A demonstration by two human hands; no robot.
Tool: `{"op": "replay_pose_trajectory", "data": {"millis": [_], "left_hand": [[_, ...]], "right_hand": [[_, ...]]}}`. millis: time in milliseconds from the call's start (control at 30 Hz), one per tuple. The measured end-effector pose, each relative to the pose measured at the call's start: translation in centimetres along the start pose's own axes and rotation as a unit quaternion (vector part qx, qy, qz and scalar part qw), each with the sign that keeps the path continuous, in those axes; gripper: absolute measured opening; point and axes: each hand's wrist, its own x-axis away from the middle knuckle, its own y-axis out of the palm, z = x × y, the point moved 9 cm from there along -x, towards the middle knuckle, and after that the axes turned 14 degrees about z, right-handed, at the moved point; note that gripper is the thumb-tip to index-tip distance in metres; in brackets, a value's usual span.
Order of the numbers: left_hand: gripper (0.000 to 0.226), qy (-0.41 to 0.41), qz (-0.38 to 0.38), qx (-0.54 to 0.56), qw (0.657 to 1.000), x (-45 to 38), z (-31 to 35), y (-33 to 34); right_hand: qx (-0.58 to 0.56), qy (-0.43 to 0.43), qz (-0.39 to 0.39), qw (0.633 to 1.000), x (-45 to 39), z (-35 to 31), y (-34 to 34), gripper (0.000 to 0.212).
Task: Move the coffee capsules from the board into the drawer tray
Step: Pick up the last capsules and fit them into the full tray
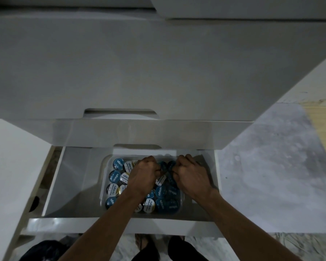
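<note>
Both hands, left hand [143, 174] and right hand [189, 175], curl over capsules [114, 188] nearly filling the drawer tray [104, 164]; their hold stays hidden, the board unseen.

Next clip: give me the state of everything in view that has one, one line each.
Drawer: pulled open.
Clear tray: sits inside the drawer, nearly full.
Coffee capsules: lying in the tray, foil lids up.
Left hand: fingers curled down among the capsules; what it holds is hidden.
Right hand: the same, at the tray's right end.
Upper drawers: closed.
</note>
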Motion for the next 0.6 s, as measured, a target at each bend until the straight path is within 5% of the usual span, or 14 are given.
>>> {"op": "replay_pose_trajectory", "data": {"millis": [600], "left_hand": [[0.01,-0.026,0.012,0.064,0.998,0.1,-1.3,-0.7]], "right_hand": [[-0.026,0.009,-0.03,0.999,0.4,0.0,0.2,0.029]]}}
